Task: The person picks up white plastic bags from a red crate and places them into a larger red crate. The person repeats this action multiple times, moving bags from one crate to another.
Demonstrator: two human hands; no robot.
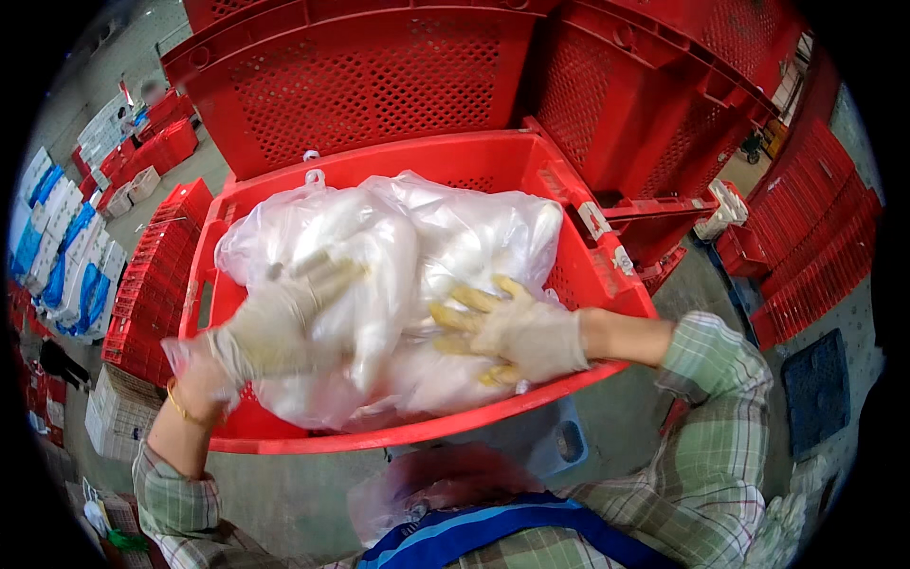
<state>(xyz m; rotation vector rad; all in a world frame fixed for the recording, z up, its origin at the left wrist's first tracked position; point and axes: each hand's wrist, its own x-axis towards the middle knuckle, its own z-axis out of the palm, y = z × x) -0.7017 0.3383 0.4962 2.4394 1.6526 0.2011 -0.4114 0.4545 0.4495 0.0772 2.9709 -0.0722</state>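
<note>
A red plastic crate point(379, 440) stands in front of me, filled with clear plastic bags of long, smooth white pieces whose kind I cannot make out. Both my hands wear pale gloves with yellowish stains on the fingers. My left hand point(284, 322), blurred by motion, is over the left bag point(374, 232) with its fingers stretched out. Spread flat, my right hand point(517, 327) presses on the bagged pieces near the crate's front right, below another bag point(483, 228). Neither hand grips anything.
Tall red crates with perforated walls point(365, 90) rise behind the filled crate. Red crate stacks stand at left point(156, 280) and right point(820, 232). White boxes with blue covers point(71, 247) are far left. A blue crate point(817, 391) lies at right.
</note>
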